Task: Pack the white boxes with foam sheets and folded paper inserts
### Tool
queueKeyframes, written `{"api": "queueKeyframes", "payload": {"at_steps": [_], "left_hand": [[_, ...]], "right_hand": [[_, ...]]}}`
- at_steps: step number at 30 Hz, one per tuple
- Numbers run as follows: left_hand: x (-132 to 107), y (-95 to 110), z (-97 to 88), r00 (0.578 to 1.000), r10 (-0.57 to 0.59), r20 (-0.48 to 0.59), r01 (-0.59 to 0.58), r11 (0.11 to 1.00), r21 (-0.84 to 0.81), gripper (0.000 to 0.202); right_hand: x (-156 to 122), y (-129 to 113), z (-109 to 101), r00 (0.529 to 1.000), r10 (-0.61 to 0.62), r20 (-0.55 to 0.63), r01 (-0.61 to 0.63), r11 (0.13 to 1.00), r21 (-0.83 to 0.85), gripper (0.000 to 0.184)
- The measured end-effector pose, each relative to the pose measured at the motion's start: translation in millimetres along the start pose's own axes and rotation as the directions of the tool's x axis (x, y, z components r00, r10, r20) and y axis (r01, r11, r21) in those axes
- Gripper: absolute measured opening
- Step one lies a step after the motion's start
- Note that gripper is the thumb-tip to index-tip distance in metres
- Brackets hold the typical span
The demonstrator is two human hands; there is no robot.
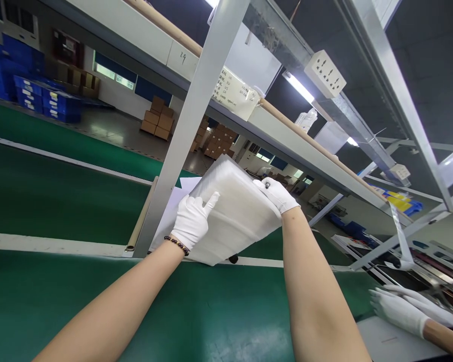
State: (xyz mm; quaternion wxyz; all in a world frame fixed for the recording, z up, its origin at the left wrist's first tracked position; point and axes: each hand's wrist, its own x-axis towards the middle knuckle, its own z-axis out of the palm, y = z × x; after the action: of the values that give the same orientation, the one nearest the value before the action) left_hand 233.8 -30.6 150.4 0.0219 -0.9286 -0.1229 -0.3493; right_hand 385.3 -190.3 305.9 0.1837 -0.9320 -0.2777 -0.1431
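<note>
So we've got both white-gloved hands up on a milky translucent plastic tray stack [234, 211], held tilted above the green conveyor belt [173, 311], a bit beyond the grey slanted metal frame post [184, 130]. Our left hand [192, 221] is at the near-left edge: fingers curled round the rim, with the index finger [211, 201] sticking out straight and lying flat on the top face. Our right hand [277, 193] is closed over the far-right corner, fingers wrapped on the edge, and there looks to be a small dark thing pinched up by the thumb; can't tell what it is.

What matters is how the stack lies. Its long axis runs from the lower end nearest us up and away toward the shelf, so it sits between our two sets of fingers, left ones on one long side, right ones at the top corner across from them. Left hand is nearer its lower end.

Off past our right fingers, low down, another person's gloved hands [407, 309] rest on a grey sheet [392, 344].
</note>
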Motion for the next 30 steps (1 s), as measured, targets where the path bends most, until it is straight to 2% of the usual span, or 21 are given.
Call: {"api": "queueKeyframes", "payload": {"at_steps": [7, 16, 21, 26, 30], "left_hand": [[-5, 0, 4.6, 0.999, 0.001, -0.053, -0.002, 1.000, -0.018, 0.074], [0, 2, -13.8, 0.999, -0.043, -0.033, 0.041, 0.998, -0.050, 0.067], [1, 3, -21.8, 0.987, -0.011, -0.158, 0.001, 0.998, -0.066, 0.052], [2, 3, -22.1, 0.988, 0.029, -0.150, -0.043, 0.995, -0.088, 0.043], [3, 2, -19.2, 0.968, 0.062, -0.241, -0.099, 0.985, -0.142, 0.054]], "right_hand": [[-1, -3, -1, 1.000, 0.008, 0.010, -0.008, 1.000, -0.014, 0.023], [-2, -3, -1, 1.000, -0.005, 0.008, 0.005, 1.000, -0.004, 0.023], [-1, -3, -2, 1.000, -0.011, 0.006, 0.011, 1.000, -0.001, 0.023], [-2, -4, -2, 1.000, -0.021, 0.000, 0.021, 1.000, -0.002, 0.027], [-2, -4, -3, 1.000, -0.023, 0.004, 0.023, 1.000, -0.007, 0.029]]}}
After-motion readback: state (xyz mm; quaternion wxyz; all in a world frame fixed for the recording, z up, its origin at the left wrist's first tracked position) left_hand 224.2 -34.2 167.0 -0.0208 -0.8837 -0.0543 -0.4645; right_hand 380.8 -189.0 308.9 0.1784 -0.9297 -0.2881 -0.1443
